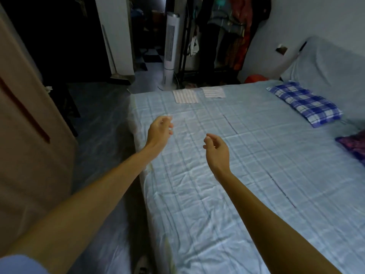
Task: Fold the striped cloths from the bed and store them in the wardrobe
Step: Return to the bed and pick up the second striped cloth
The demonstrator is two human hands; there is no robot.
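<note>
I can read no writing, brand, number or sign from where I stand. The tower fan (170, 50) beyond the bed (217, 194) is too blurred to show any label, and the striped cloths (185, 96) carry only stripes.

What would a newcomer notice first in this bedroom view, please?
The left hand and right hand hover empty, fingers loosely curled, above the pale blue checked bed. At its far edge a larger striped cloth and a smaller striped cloth lie flat side by side; a blue plaid pillow sits further right.
</note>
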